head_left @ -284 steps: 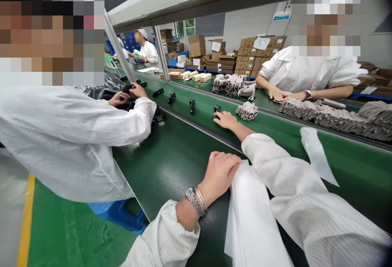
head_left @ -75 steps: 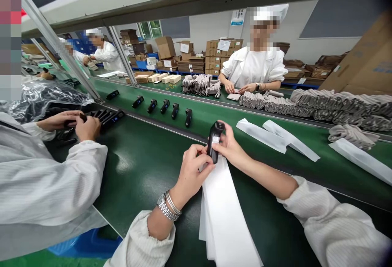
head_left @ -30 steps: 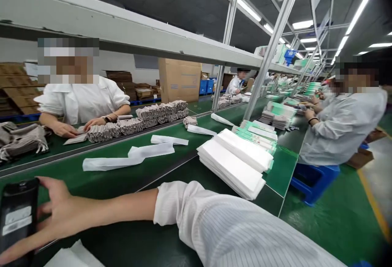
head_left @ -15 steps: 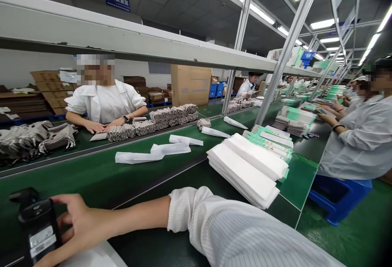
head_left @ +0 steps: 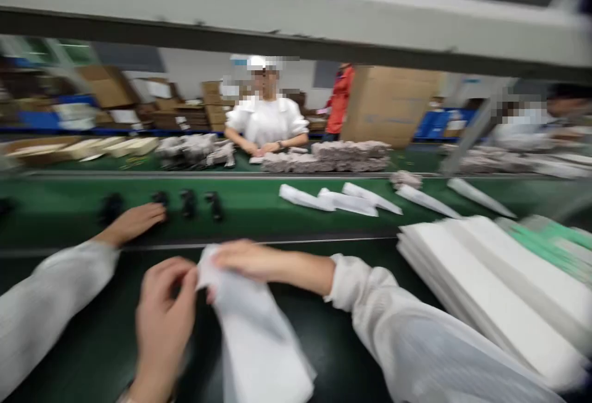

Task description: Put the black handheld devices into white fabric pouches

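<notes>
A thin, long white bag (head_left: 263,341) hangs slanting over the dark bench in front of me. My right hand (head_left: 247,260) grips its upper end, fingers wrapped over the edge. At the bag's top left corner, my left hand (head_left: 164,313) has thumb and fingers pinched together; motion blurs that contact. A black device (head_left: 214,206) stands beyond on the green belt, with another black device (head_left: 187,203) beside it. A co-worker's hand (head_left: 139,223) reaches in from the left and touches a further one.
A stack of white bags (head_left: 490,292) lies at right, near green-edged packs (head_left: 550,246). Several folded white bags (head_left: 349,201) lie along the belt (head_left: 250,224). Opposite, a person (head_left: 266,119) works among grey cloth bundles (head_left: 351,155). A wide beam (head_left: 296,15) crosses above.
My view has swung left. My right hand has let go of a black device and now holds the white bag. My left hand and a co-worker's arm have come into view.
</notes>
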Tool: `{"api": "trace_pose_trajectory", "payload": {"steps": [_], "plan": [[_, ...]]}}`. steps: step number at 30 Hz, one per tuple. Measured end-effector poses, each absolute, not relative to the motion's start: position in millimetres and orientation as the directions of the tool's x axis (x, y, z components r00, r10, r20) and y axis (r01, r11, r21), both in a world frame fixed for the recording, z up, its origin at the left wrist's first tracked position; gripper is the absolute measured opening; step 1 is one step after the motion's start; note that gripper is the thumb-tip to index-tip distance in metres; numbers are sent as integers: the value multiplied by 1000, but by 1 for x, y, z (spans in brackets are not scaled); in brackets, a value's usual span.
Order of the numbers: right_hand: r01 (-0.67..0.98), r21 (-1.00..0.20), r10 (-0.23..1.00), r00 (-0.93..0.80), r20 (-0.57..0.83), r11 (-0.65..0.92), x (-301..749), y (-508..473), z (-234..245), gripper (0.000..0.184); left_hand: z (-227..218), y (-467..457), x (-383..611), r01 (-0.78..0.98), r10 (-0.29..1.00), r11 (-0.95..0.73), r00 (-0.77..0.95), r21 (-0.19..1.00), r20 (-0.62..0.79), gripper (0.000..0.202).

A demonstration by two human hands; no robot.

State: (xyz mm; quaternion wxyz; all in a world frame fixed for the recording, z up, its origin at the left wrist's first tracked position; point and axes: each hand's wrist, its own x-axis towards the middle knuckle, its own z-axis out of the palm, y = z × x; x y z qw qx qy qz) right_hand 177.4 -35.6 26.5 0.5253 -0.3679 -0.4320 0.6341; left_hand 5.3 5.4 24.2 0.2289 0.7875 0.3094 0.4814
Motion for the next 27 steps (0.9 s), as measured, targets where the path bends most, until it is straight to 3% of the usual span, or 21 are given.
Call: {"api": "trace_pose_trajectory", "payload": {"steps": [2, 4, 5, 7, 9, 11, 14, 16, 21, 24, 27], "plan": [[-245, -968, 998, 33, 56, 62, 202, -25, 37, 54, 18, 11, 0, 318, 752, -649, 406, 691, 519, 26], [114, -989, 974, 195, 112, 90, 235, -4, 43, 45, 12, 15, -2, 407, 784, -598, 474, 690, 399, 21], [370, -928, 952, 269, 148, 40, 252, 7, 45, 39, 10, 16, -2, 460, 808, -565, 479, 685, 344, 19], [806, -571, 940, 298, 169, -153, 277, 29, 44, 32, 8, 13, -2, 525, 825, -527, 506, 669, 253, 19], [887, -406, 936, 308, 171, -218, 289, 47, 38, 24, 7, 7, -1, 560, 824, -514, 532, 649, 193, 24], [896, -365, 940, 317, 125, -253, 286, 64, 27, 24, 6, 3, 1, 563, 810, -519, 563, 643, 162, 25], [872, -388, 942, 334, 25, -299, 269, 91, 8, 47, 3, 1, 4, 541, 792, -538, 587, 646, 169, 12], [828, -453, 930, 368, -4, -330, 260, 105, -3, 55, 0, 3, 6, 541, 788, -561, 580, 627, 205, 17], [653, -675, 899, 437, -36, -345, 259, 103, -13, 55, -2, 5, 7, 574, 760, -639, 577, 512, 300, 33], [438, -883, 929, 370, 6, -168, 257, 69, -6, 65, -1, 5, 6, 526, 728, -670, 604, 524, 325, 19], [5, -988, 955, 254, 151, 155, 245, 26, 8, 90, 1, 3, 6, 471, 679, -716, 639, 515, 360, 18]]}}
